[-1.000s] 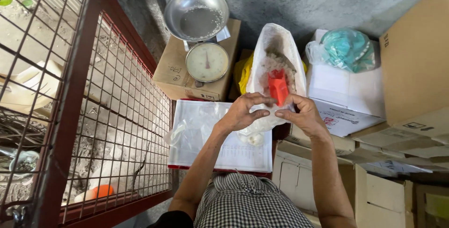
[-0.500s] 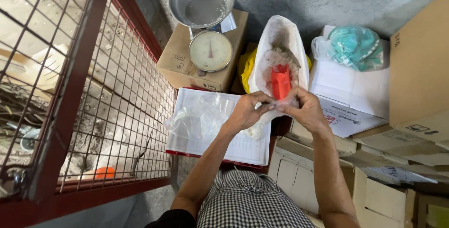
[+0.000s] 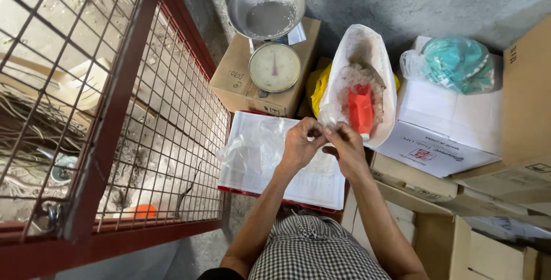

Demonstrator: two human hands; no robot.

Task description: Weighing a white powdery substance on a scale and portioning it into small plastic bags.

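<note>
at the centre of the frame, the left hand (image 3: 298, 145) and the right hand (image 3: 347, 148) are brought together, fingertips nearly touching. a thin clear plastic bag (image 3: 330, 116) is pinched between the fingers of both hands, which are drawn narrow around its edge; the bag is held just in front of the lower rim of a tall white sack (image 3: 344, 50). the sack is stood open, right of centre, and pale grain is seen inside it with a red scoop (image 3: 360, 109) lying on top. under the hands, a stack of clear plastic bags (image 3: 258, 151) is spread over a flat white sheet with a red edge. above that, toward the upper middle, a dial scale (image 3: 274, 66) with a metal bowl (image 3: 267, 7) is set on a cardboard box (image 3: 238, 76). at the right, a white box (image 3: 453, 125) is topped by a teal bundle in a plastic bag (image 3: 456, 62), and brown cartons are stacked around it. along the left, a red metal mesh gate (image 3: 143, 119) is seen.
</note>
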